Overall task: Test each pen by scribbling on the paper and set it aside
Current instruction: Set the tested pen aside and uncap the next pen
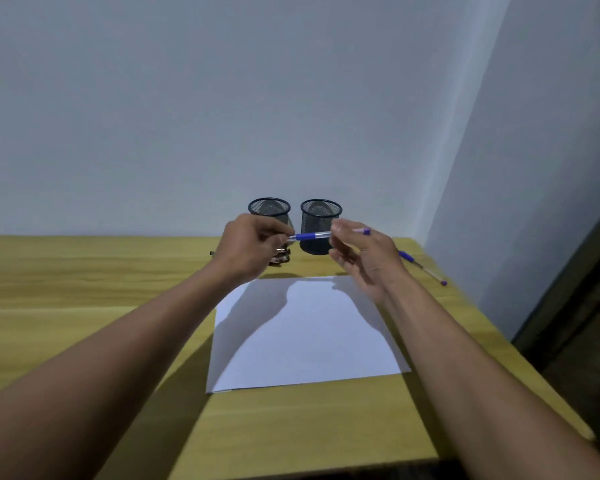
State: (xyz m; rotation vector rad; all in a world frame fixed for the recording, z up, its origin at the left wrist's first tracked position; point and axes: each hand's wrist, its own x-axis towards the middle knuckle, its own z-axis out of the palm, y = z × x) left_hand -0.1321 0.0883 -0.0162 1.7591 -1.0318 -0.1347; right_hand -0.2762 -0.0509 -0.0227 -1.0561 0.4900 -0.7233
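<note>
Hands meet in the air above the far edge of the paper (309, 330), both raised off the wooden table (84, 271). In the head view, the left hand (253, 247) is curled closed, its fingertips pinched on the left end of a blue pen (314, 235), at the capped end. The right hand (364, 258) grips the same pen farther along, thumb and forefinger closed on the clear barrel while the other fingers hang loosely half open below; the pen's purple end sticks out past this hand to the right. The pen lies level between the two hands, crossing in front of the containers. Behind the hands stand two black mesh pen cups side by side near the wall (291, 98): the left cup (269, 206) is partly hidden by the left hand, and the right cup (321, 216) stands upright just beside it; through the open rims no pens show in either, though their lower parts are covered. A small dark and brownish object sits at the foot of the left cup, too blurred to tell. The paper is a blank white sheet lying flat, shaded by the arms. A second pen (423, 266) lies on the table well to the right of the sheet, near the table's edge.
</note>
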